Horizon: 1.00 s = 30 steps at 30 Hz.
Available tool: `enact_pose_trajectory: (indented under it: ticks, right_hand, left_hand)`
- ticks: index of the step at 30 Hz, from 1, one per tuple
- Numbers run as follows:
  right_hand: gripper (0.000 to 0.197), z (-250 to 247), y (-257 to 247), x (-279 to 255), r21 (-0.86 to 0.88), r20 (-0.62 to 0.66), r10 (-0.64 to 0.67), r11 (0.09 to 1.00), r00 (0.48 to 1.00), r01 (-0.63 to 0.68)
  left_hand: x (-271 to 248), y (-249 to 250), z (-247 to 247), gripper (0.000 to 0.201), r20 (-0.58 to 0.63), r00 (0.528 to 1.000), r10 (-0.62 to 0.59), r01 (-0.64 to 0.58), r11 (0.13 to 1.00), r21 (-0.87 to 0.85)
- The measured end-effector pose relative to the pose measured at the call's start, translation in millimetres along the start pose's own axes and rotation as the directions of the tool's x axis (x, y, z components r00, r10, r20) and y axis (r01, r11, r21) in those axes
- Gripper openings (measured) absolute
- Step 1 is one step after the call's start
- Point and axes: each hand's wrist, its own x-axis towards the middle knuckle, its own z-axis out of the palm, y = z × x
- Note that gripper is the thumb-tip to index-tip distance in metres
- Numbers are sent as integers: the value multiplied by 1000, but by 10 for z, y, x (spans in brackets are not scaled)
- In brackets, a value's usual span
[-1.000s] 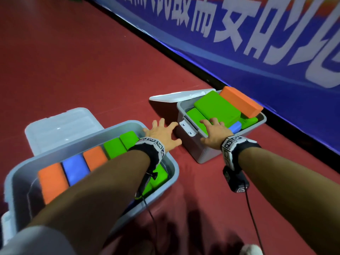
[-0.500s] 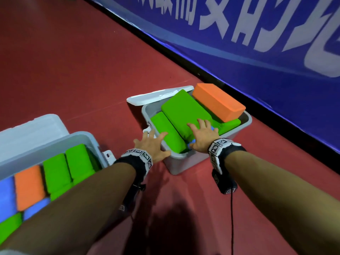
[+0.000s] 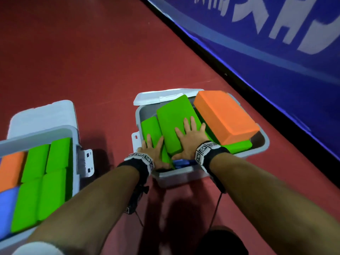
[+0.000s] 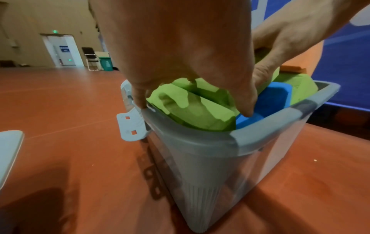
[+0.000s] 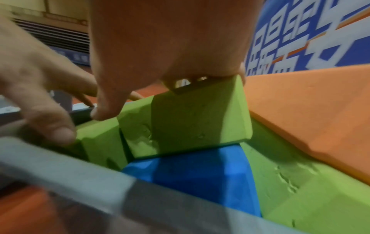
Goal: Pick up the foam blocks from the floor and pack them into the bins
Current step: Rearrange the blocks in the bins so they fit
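On the red floor sit two grey bins: the left bin is packed flat with green, orange and blue blocks, while the right bin by the blue banner is overfull, an orange block riding high at its far right. Both hands are flat and released, fingers straight: the right hand presses the tilted big green block, the left hand presses the smaller green block beside it. A blue block peeks out beneath at the near rim.
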Motion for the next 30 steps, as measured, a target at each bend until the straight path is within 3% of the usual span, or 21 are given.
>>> enact_pose_trajectory:
  ticks: [3,9,14,20,25,30]
  right_hand:
    - [121,-104,17,94,-29,-12,-34,999,999,33]
    - [133,66,135,175,-78,45,-73,994,996,76]
    - [129,61,165,256,-45,115,-90,994,989,96]
    - [120,91,155,301,-72,87,-119,989,989,126]
    - [114,79,185,295,-83,88,-136,986,987,143]
    - [113,-68,303,316,22,90,-135,991,987,133]
  left_hand:
    - [39,53,47,126,27,999,-42,40,996,79]
    - [68,22,27,131,55,998,-13,5,990,143]
    - [95,78,16,133,49,999,-21,12,983,184]
    - [80,32,44,126,16,1000,13,-16,977,212]
    - [95,-65,-7,123,32,998,62,-65,993,102]
    - [69,-160,-48,115,11,993,121,-121,993,4]
